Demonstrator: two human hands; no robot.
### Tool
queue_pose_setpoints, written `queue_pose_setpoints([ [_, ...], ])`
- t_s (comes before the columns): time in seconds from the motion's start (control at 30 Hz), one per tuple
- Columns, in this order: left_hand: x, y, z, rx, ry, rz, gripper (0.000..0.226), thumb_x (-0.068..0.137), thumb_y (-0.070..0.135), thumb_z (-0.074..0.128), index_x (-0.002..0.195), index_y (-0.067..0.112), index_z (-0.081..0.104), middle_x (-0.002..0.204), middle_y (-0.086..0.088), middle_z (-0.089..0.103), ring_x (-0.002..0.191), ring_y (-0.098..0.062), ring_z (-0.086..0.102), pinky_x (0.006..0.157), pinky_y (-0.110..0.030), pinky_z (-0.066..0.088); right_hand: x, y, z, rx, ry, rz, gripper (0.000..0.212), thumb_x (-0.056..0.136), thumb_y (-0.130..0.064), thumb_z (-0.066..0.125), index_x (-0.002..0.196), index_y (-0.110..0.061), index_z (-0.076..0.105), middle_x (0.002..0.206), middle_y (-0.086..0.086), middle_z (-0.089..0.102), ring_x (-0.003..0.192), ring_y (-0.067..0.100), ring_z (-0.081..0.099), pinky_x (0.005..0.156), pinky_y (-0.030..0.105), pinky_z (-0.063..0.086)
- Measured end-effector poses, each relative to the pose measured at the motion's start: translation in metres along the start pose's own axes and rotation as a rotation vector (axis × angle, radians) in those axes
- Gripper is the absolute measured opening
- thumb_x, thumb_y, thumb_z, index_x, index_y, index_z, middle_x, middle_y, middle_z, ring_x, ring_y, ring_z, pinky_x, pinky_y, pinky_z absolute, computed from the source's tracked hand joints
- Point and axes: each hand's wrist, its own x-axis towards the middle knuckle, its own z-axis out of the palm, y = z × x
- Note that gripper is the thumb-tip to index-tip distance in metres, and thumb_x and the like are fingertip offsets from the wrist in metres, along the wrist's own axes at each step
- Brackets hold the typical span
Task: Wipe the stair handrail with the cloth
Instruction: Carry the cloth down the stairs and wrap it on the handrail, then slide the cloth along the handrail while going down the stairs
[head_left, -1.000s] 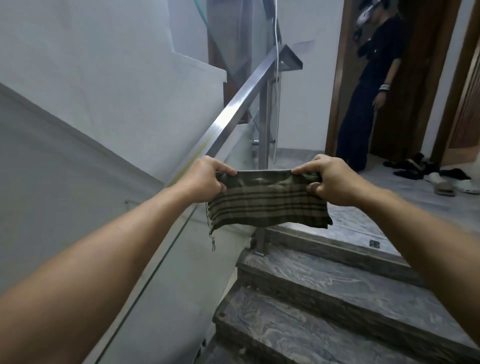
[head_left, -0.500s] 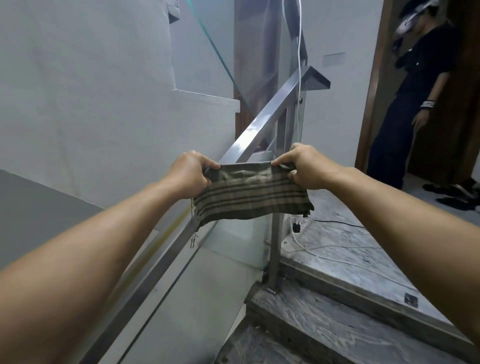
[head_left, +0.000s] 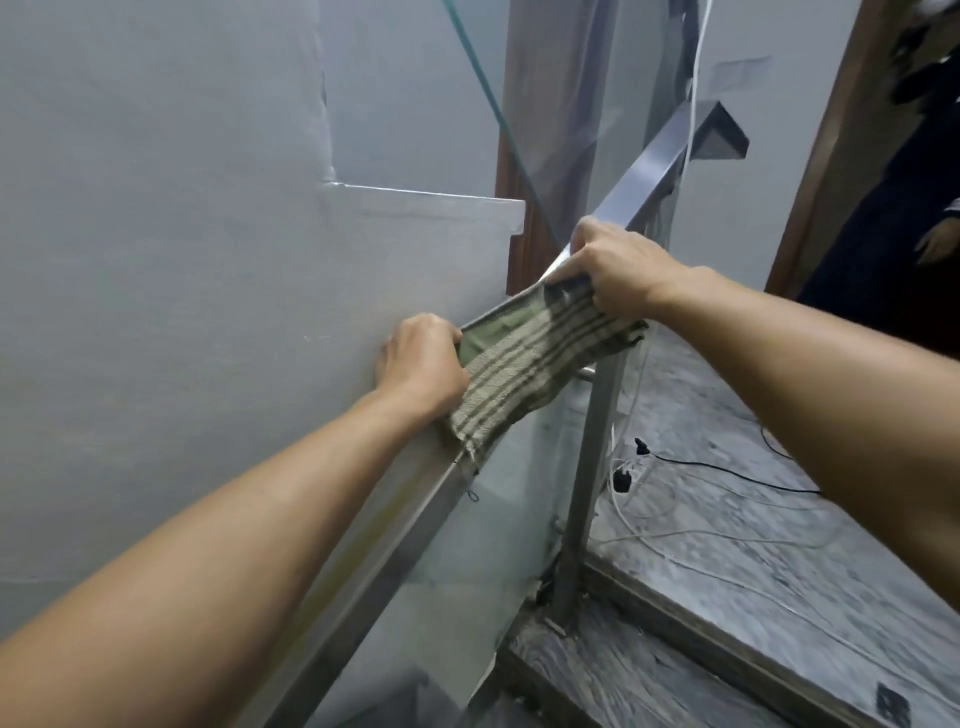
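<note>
Fingers (head_left: 587, 244) of both hands clamp cloth (head_left: 535, 364) over handrail (head_left: 644, 171).

The metal handrail (head_left: 652, 171) carries the striped cloth (head_left: 530, 364), draped over its top between the two gripping hands. Below the right grip, white and black cables (head_left: 675, 499) lie on the marble landing (head_left: 779, 545).

An olive cloth (head_left: 540, 358) with dark stripes, silver-grey handrail (head_left: 652, 158), grey veined marble steps (head_left: 737, 551).
</note>
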Motion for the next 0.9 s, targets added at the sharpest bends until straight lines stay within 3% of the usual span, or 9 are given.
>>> queue_pose_setpoints([
  [0.1, 0.005, 0.002, 0.008, 0.083, -0.049, -0.011, 0.012, 0.072, 0.002, 0.054, 0.071, 0.010, 0.063, 0.094, -0.016, 0.060, 0.096, -0.041, 0.061, 0.077, -0.039, 0.049, 0.020, 0.005, 0.006, -0.066, -0.038, -0.058, 0.047, 0.084, -0.001, 0.054, 0.114, -0.035, 0.068, 0.107, 0.008, 0.046, 0.099, 0.028, 0.047, 0.086, 0.041, 0.043],
  [0.17, 0.002, 0.006, 0.014, 0.157, -0.075, -0.015, 0.022, 0.074, 0.005, 0.055, 0.091, 0.010, 0.068, 0.108, -0.014, 0.053, 0.104, -0.036, 0.055, 0.086, -0.042, 0.046, 0.026, 0.009, 0.010, -0.092, -0.053, -0.099, 0.046, 0.085, -0.003, 0.055, 0.114, -0.035, 0.068, 0.111, 0.008, 0.048, 0.099, 0.026, 0.046, 0.083, 0.039, 0.041],
  [0.3, -0.004, 0.016, 0.029, 0.189, 0.083, 0.206, 0.031, 0.076, 0.010, 0.054, 0.105, 0.008, 0.062, 0.128, -0.013, 0.046, 0.114, -0.033, 0.045, 0.096, -0.041, 0.039, 0.030, 0.020, 0.016, -0.248, 0.046, -0.203, 0.043, 0.082, -0.008, 0.057, 0.109, -0.039, 0.068, 0.123, 0.009, 0.050, 0.113, 0.032, 0.042, 0.090, 0.044, 0.034],
  [0.43, 0.005, 0.026, 0.051, -0.056, -0.055, 0.279, 0.051, 0.091, 0.019, 0.044, 0.140, 0.007, 0.038, 0.152, -0.017, 0.029, 0.141, -0.031, 0.025, 0.116, -0.043, 0.023, 0.030, 0.027, 0.022, -0.339, 0.101, -0.345, 0.025, 0.080, -0.009, 0.059, 0.095, -0.022, 0.075, 0.095, 0.014, 0.057, 0.088, 0.034, 0.051, 0.072, 0.043, 0.044],
  [0.47, 0.007, 0.026, 0.057, -0.092, -0.118, 0.240, 0.053, 0.095, 0.023, 0.037, 0.146, 0.008, 0.027, 0.157, -0.015, 0.020, 0.146, -0.029, 0.016, 0.119, -0.043, 0.015, 0.029, 0.028, 0.024, -0.315, 0.072, -0.366, 0.024, 0.081, -0.009, 0.059, 0.099, -0.016, 0.074, 0.095, 0.015, 0.059, 0.087, 0.033, 0.053, 0.070, 0.042, 0.047],
  [0.53, 0.005, 0.024, 0.066, -0.069, -0.190, 0.182, 0.056, 0.100, 0.029, 0.026, 0.150, 0.009, 0.011, 0.161, -0.012, 0.007, 0.149, -0.025, 0.004, 0.121, -0.042, 0.005, 0.026, 0.027, 0.031, -0.256, -0.003, -0.367, 0.036, 0.082, -0.013, 0.062, 0.118, -0.012, 0.065, 0.113, 0.015, 0.063, 0.103, 0.034, 0.056, 0.084, 0.045, 0.051],
  [0.63, -0.010, 0.017, 0.071, 0.043, -0.173, 0.136, 0.062, 0.100, 0.037, 0.024, 0.151, 0.011, 0.001, 0.162, -0.010, -0.001, 0.149, -0.025, 0.001, 0.121, -0.043, 0.004, 0.020, 0.025, 0.042, -0.154, -0.098, -0.386, 0.059, 0.082, -0.013, 0.055, 0.140, -0.009, 0.043, 0.145, 0.016, 0.045, 0.134, 0.030, 0.038, 0.116, 0.039, 0.026],
  [0.73, -0.029, 0.006, 0.072, 0.117, -0.138, 0.088, 0.066, 0.099, 0.039, 0.027, 0.150, 0.010, -0.002, 0.162, -0.009, -0.002, 0.149, -0.024, 0.001, 0.120, -0.043, 0.008, 0.012, 0.019, 0.050, -0.186, -0.203, -0.460, 0.065, 0.091, -0.019, 0.045, 0.150, -0.010, 0.017, 0.158, 0.011, 0.017, 0.146, 0.021, 0.012, 0.116, 0.027, -0.003],
  [0.9, -0.069, -0.017, 0.067, 0.153, -0.127, 0.028, 0.066, 0.100, 0.038, 0.027, 0.150, 0.010, -0.005, 0.162, -0.007, -0.005, 0.149, -0.021, -0.003, 0.121, -0.041, 0.004, -0.001, -0.006, 0.061, -0.205, -0.221, -0.576, 0.068, 0.092, -0.048, 0.014, 0.150, -0.012, 0.010, 0.159, 0.009, 0.012, 0.147, 0.021, 0.008, 0.120, 0.034, 0.002],
])
